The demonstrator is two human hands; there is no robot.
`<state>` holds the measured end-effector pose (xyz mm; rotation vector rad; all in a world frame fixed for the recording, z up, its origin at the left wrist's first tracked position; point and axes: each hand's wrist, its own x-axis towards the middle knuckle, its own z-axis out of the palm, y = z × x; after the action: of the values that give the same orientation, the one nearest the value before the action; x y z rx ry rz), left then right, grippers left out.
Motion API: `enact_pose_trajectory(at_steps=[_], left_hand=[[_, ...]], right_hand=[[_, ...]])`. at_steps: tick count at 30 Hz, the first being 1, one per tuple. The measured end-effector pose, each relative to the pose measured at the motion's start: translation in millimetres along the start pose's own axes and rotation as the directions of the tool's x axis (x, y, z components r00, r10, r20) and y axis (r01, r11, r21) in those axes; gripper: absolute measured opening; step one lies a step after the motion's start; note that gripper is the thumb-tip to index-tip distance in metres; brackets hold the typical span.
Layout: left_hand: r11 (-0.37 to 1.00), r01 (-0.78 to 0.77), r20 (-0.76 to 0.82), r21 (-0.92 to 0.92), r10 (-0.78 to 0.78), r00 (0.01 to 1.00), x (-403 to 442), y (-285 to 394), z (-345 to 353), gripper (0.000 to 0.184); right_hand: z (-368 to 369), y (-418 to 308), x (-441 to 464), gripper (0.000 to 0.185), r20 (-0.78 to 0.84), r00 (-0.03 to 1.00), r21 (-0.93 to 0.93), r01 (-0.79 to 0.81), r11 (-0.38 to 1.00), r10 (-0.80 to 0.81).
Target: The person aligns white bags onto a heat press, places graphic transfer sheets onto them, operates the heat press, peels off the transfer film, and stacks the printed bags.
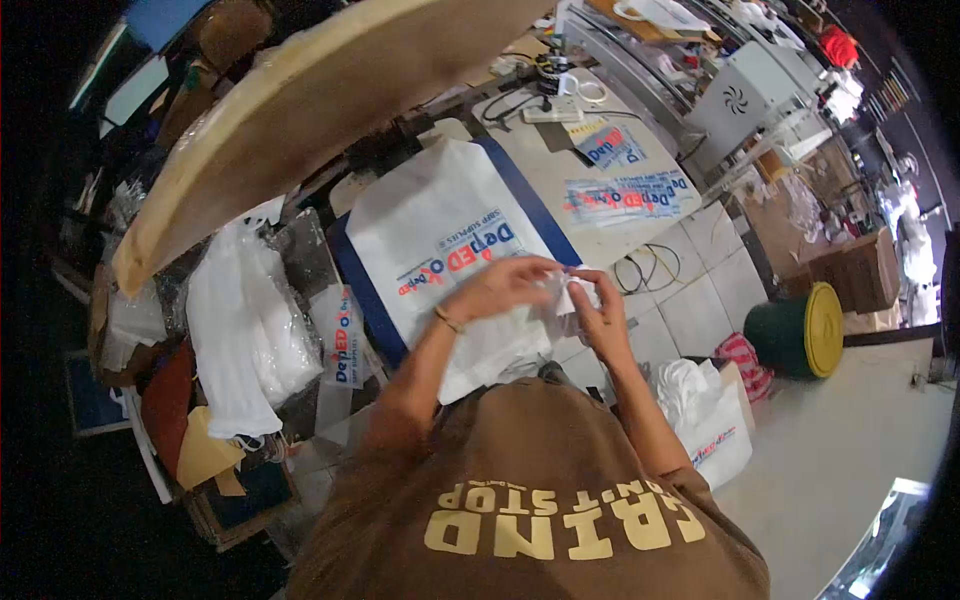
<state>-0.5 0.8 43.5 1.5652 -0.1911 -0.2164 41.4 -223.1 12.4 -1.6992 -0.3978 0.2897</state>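
A white bag with red and blue print (440, 210) lies flat on a blue-edged board (525, 200). Over the bag's lower right part is my left hand (510, 285), its fingers bent and a little blurred, close to a crumpled translucent piece (568, 300). That piece is pinched in my right hand (602, 315), just off the board's right corner. Whether my left fingers also grip the piece is hidden by blur.
Printed sheets (625, 197) lie on the pale table (540, 150) beyond the board. White bags (245, 330) are piled at the left. A large curved padded panel (300, 130) overhangs the upper left. A green bin with a yellow lid (795, 330) stands at the right.
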Motion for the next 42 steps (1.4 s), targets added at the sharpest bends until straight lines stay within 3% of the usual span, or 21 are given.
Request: enact_pose_trajectory(at_steps=[1,2,3,4,5,7,8,11,17,20,22,23,25,28,35,38,40,42], left_hand=[[0.990,0.115,-0.078,0.077,-0.109,0.991,-0.9,1.7,-19.6,0.039],[0.971,0.171,-0.291,0.170,-0.116,0.950,3.7,-19.0,-35.3,0.036],[0.872,0.156,-0.390,0.464,0.043,0.920,7.9,-24.8,-52.3,0.036],[0.681,0.173,-0.431,0.711,0.227,0.873,14.4,-28.6,-67.4,0.035],[0.684,0.172,-0.429,0.709,0.224,0.875,22.0,-35.8,-77.2,0.035],[0.469,0.114,-0.349,0.876,0.451,0.821,37.1,-44.2,-92.0,0.033],[0.472,0.109,-0.344,0.875,0.447,0.826,40.3,-46.9,-95.3,0.033],[0.462,0.146,-0.331,0.875,0.348,0.877,46.0,-42.3,-97.9,0.029],[0.459,0.100,-0.266,0.883,0.313,0.912,50.6,-33.5,-100.7,0.019],[0.454,0.058,-0.266,0.889,0.411,0.872,51.4,-46.4,-98.2,0.012],[0.402,0.000,-0.257,0.916,0.585,0.769,48.0,-52.6,-90.0,0.003],[0.402,0.001,-0.256,0.916,0.581,0.772,44.6,-55.9,-87.0,0.003],[0.241,0.041,-0.194,0.970,0.657,0.729,38.9,-56.2,-79.7,0.002],[0.220,0.048,-0.187,0.974,0.671,0.717,31.4,-55.7,-71.3,0.003],[0.232,0.035,-0.185,0.972,0.667,0.722,8.1,-55.9,-62.9,0.004],[0.242,0.023,-0.180,0.970,0.650,0.739,0.4,-53.7,-65.5,0.003],[0.308,0.008,-0.205,0.951,0.613,0.763,-5.7,-50.2,-67.1,0.013],[0.315,0.008,-0.204,0.949,0.596,0.777,-11.4,-47.0,-68.2,0.012]], right_hand=[[-0.3,2.9,-0.7,0.036,-0.009,1.000,-0.008,-0.011,1.000,0.011],[2.9,4.3,1.6,0.035,-0.037,0.997,-0.036,0.061,0.997,-0.063],[4.2,5.0,4.1,0.035,-0.060,0.989,-0.063,0.133,0.989,-0.137],[1.2,3.6,7.9,0.037,-0.017,0.976,-0.286,0.202,0.937,-0.216],[1.2,4.1,10.0,0.037,-0.018,0.977,-0.289,0.197,0.937,-0.211],[6.2,5.7,17.1,0.040,0.111,0.944,-0.649,0.305,0.697,-0.310],[8.0,9.6,20.4,0.047,0.134,0.900,-0.672,0.390,0.629,-0.415],[11.6,13.6,21.5,0.045,0.168,0.903,-0.715,0.387,0.582,-0.394],[7.4,28.3,28.7,0.037,0.131,0.906,-0.649,0.385,0.656,-0.402],[8.6,33.9,29.3,0.032,0.099,0.874,-0.640,0.422,0.642,-0.476],[8.2,36.0,31.0,0.031,0.099,0.872,-0.631,0.428,0.648,-0.479],[8.8,37.5,30.5,0.031,0.099,0.872,-0.621,0.431,0.655,-0.480],[9.6,37.5,30.3,0.030,0.088,0.873,-0.619,0.426,0.660,-0.480],[9.7,34.6,29.7,0.029,0.070,0.868,-0.619,0.425,0.661,-0.492],[10.8,29.9,28.5,0.029,0.056,0.899,-0.622,0.371,0.690,-0.434],[11.2,35.4,30.3,0.025,0.063,0.868,-0.613,0.422,0.667,-0.492],[11.3,34.8,30.5,0.026,0.065,0.868,-0.614,0.424,0.666,-0.493],[11.5,33.7,29.7,0.026,0.064,0.870,-0.616,0.420,0.666,-0.489]])
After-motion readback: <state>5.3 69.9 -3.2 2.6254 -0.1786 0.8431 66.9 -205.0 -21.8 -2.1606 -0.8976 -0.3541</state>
